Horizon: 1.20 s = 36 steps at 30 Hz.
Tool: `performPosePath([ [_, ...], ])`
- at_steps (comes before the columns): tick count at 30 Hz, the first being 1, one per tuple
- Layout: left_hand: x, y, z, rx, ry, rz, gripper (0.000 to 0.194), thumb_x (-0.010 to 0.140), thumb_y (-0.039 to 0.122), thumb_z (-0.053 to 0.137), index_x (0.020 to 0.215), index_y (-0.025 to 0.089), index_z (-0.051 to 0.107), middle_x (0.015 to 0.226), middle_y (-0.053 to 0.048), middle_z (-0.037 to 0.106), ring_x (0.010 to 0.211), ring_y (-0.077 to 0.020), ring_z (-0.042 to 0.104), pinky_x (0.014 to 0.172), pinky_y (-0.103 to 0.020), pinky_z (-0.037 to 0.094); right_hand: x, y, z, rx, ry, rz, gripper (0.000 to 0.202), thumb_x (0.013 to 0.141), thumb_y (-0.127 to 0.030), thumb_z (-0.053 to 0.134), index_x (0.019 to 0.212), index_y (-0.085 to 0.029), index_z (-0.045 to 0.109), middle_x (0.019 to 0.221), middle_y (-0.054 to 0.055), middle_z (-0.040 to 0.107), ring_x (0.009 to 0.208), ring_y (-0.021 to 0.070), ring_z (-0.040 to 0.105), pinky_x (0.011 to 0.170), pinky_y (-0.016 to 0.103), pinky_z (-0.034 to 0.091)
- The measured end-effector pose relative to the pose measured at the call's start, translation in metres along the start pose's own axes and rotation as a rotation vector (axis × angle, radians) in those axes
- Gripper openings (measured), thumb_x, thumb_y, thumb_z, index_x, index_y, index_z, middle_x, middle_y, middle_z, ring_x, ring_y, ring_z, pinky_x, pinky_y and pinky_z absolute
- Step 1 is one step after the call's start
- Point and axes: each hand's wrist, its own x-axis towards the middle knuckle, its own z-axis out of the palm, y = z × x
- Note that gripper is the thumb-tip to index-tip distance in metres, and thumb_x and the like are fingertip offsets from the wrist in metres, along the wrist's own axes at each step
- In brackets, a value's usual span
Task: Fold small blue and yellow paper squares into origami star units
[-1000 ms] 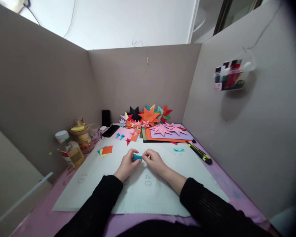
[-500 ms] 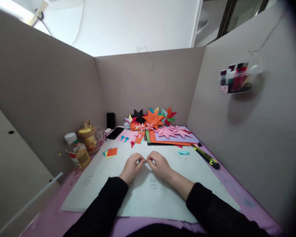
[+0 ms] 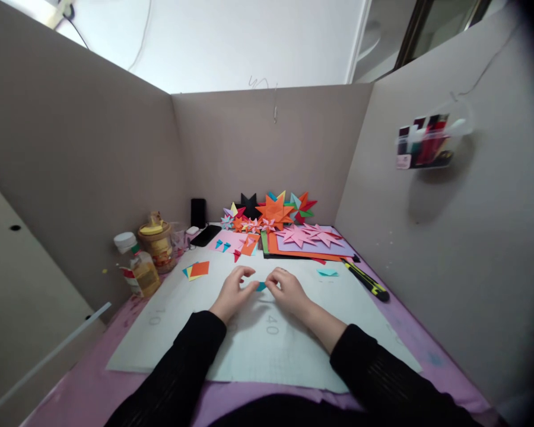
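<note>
Between my hands is a small piece of folded blue paper (image 3: 261,286), held just over the white mat (image 3: 311,356). My right hand (image 3: 290,292) pinches its right end between thumb and fingertips. My left hand (image 3: 234,292) is open, its index finger lifted away from the thumb, and the thumb tip is close to the paper's left end; I cannot tell whether it touches. Small blue folded pieces (image 3: 223,246) and a red one (image 3: 237,255) lie farther back. A light teal folded piece (image 3: 328,272) rests to the right.
Orange, yellow and blue paper squares (image 3: 199,269) lie at left. A cutter knife (image 3: 367,281) lies along the right edge. Paper stars (image 3: 276,209) and coloured sheets (image 3: 309,252) fill the back. A glue bottle (image 3: 145,276), a tub (image 3: 159,249) and a phone (image 3: 206,236) stand or lie left.
My left fingers have spread and drawn back to the left, so the blue paper now shows between my hands. My right hand keeps its pinch. The view has shifted slightly.
</note>
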Motion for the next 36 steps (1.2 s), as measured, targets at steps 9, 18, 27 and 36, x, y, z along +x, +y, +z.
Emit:
performPosePath([
  [9, 0.001, -0.003, -0.002, 0.054, -0.001, -0.065, 0.018, 0.076, 0.03, 0.051, 0.066, 0.017, 0.061, 0.07, -0.003, 0.061, 0.066, -0.0148, 0.054, 0.058, -0.024, 0.038, 0.005, 0.004, -0.005, 0.044, 0.029, 0.075, 0.013, 0.075, -0.015, 0.05, 0.063, -0.019, 0.054, 0.066, 0.001, 0.053, 0.064, 0.0139, 0.049, 0.061, 0.026, 0.037],
  [18, 0.0, -0.006, 0.008, -0.071, 0.012, -0.177, 0.024, 0.076, 0.036, 0.051, 0.068, 0.015, 0.059, 0.067, -0.002, 0.059, 0.064, -0.014, 0.053, 0.057, -0.023, 0.039, 0.006, -0.002, 0.018, 0.285, 0.108, 0.215, 0.013, 0.071, -0.026, 0.057, 0.081, -0.018, 0.057, 0.074, 0.001, 0.056, 0.067, 0.0135, 0.051, 0.059, 0.024, 0.039],
  [27, 0.002, -0.003, 0.003, -0.044, 0.048, -0.197, 0.022, 0.075, 0.037, 0.051, 0.073, 0.016, 0.056, 0.074, -0.002, 0.059, 0.071, -0.0149, 0.054, 0.061, -0.024, 0.04, 0.009, 0.006, 0.006, 0.406, 0.132, 0.401, 0.017, 0.071, -0.03, 0.053, 0.061, -0.016, 0.053, 0.056, -0.002, 0.049, 0.056, 0.0116, 0.043, 0.054, 0.023, 0.035],
  [36, -0.004, -0.004, 0.017, -0.089, -0.085, -0.141, 0.028, 0.07, 0.025, 0.06, 0.096, 0.018, 0.05, 0.065, 0.004, 0.055, 0.06, -0.0112, 0.051, 0.06, -0.023, 0.039, 0.005, -0.009, 0.021, 0.477, 0.042, 0.383, 0.015, 0.069, -0.027, 0.056, 0.058, -0.016, 0.054, 0.057, -0.002, 0.05, 0.056, 0.0114, 0.044, 0.055, 0.023, 0.035],
])
